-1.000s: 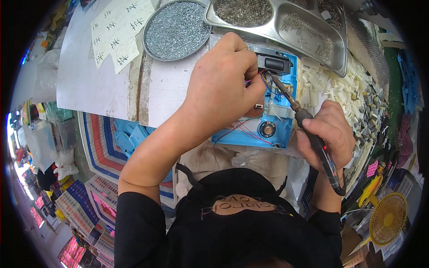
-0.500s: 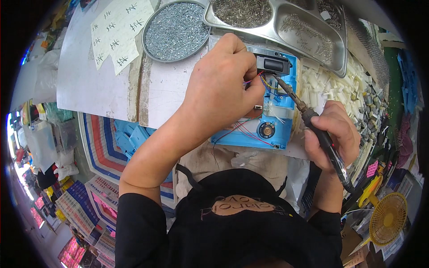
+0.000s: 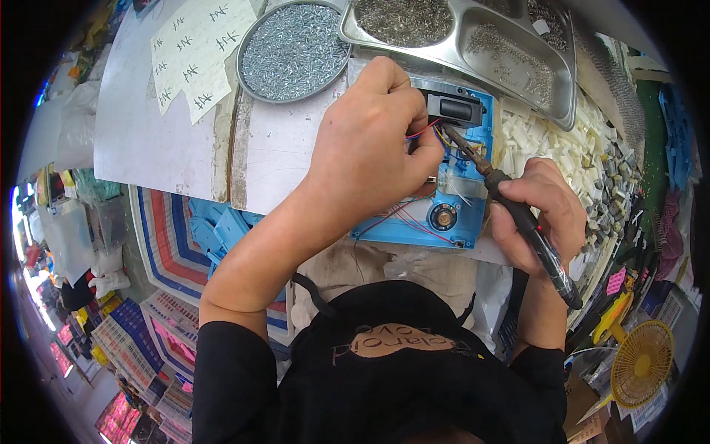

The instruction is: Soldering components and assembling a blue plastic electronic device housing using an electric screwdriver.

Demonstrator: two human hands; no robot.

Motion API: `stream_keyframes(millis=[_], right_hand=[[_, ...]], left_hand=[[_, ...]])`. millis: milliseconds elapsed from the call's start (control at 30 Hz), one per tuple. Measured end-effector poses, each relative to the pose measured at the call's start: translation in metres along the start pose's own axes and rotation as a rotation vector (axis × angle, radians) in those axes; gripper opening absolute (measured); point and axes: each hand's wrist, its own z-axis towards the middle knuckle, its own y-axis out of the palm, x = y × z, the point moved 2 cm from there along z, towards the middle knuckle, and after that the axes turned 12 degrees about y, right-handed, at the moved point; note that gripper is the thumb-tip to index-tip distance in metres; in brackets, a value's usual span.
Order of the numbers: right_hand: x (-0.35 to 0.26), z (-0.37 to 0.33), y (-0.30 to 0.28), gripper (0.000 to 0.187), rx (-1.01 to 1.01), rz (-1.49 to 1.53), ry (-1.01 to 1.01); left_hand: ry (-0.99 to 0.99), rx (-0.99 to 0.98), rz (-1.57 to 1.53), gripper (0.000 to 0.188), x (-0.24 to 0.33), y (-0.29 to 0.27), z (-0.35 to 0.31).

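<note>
A blue plastic housing [image 3: 405,231] lies on the table, with a black module [image 3: 452,109] at its top and a small round speaker [image 3: 443,217] near its lower edge. My left hand [image 3: 373,133] reaches over the housing's left side, pinching thin coloured wires [image 3: 423,132] beside the module. In my right hand [image 3: 547,211] is a soldering iron [image 3: 526,222], its fingers wrapped round the black handle. The iron's tip touches or nearly touches the wiring just below the module. My left hand hides part of the housing.
Behind the housing stand a round tray of silvery screws [image 3: 294,52] and a steel compartment tray [image 3: 473,44] of small metal parts. White plastic pieces [image 3: 543,137] are heaped to the right. A striped bag [image 3: 174,244] with blue parts stands lower left; a yellow fan [image 3: 642,362] is lower right.
My right hand and the soldering iron have shifted slightly up and left, the tip moving left below the module. My left hand still pinches the wires, with a red one now more visible.
</note>
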Motion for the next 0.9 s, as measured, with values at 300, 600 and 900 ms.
stream_keyframes(millis=[300, 600, 900], right_hand=[[0.001, 0.0, -0.001, 0.033, 0.008, -0.008, -0.002], [0.0, -0.004, -0.002, 0.034, 0.008, -0.005, 0.01], [-0.003, -0.014, -0.013, 0.034, 0.027, -0.004, 0.017]], left_hand=[[0.009, 0.031, 0.023, 0.012, 0.001, 0.004, -0.001], [0.0, 0.059, 0.043, 0.012, 0.003, 0.007, -0.003], [0.017, 0.068, 0.069, 0.011, 0.004, 0.007, -0.003]])
